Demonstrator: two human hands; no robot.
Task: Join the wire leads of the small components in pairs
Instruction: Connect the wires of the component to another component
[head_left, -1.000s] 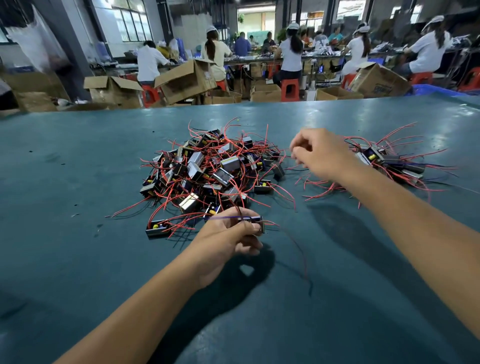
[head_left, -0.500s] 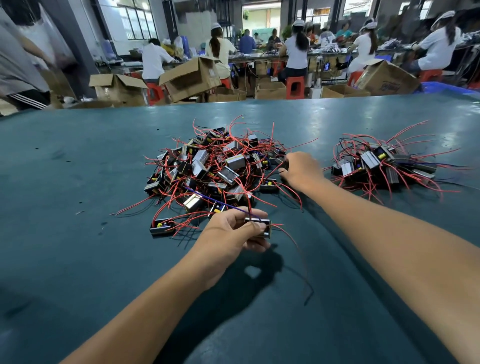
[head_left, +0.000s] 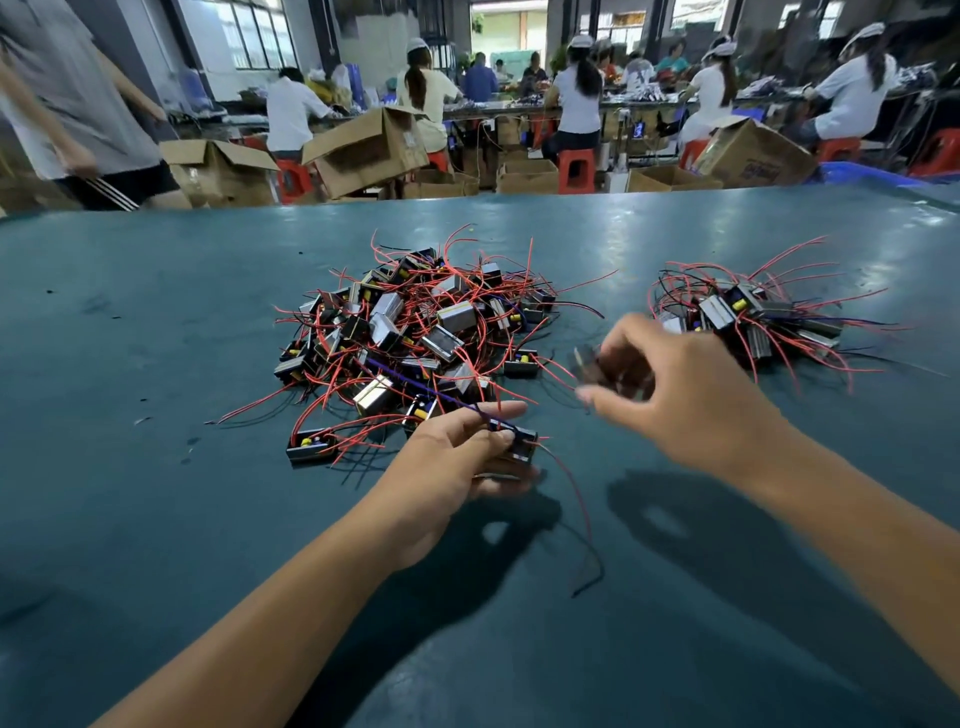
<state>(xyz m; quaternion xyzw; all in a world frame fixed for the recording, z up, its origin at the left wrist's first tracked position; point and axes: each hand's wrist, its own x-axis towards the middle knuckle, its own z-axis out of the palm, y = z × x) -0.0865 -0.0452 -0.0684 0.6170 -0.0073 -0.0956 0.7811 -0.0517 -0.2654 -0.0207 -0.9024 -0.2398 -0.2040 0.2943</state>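
Observation:
A large heap of small black-and-silver components (head_left: 415, 332) with red and black wire leads lies on the green table (head_left: 156, 364). A smaller heap (head_left: 748, 317) lies to its right. My left hand (head_left: 457, 457) grips one component (head_left: 519, 441) just in front of the large heap; a purple lead runs back over its fingers and a red and a black lead trail toward me. My right hand (head_left: 675, 389) is raised between the two heaps and holds a blurred dark component (head_left: 602, 364) in its curled fingers.
A single component (head_left: 311, 447) lies at the near left edge of the large heap. Beyond the table's far edge stand cardboard boxes (head_left: 363, 145), red stools and several seated workers. A person (head_left: 78, 104) walks at the far left.
My right hand reached into the right side of the large heap, then came up and back toward me holding a component. My left hand stayed in place with its component.

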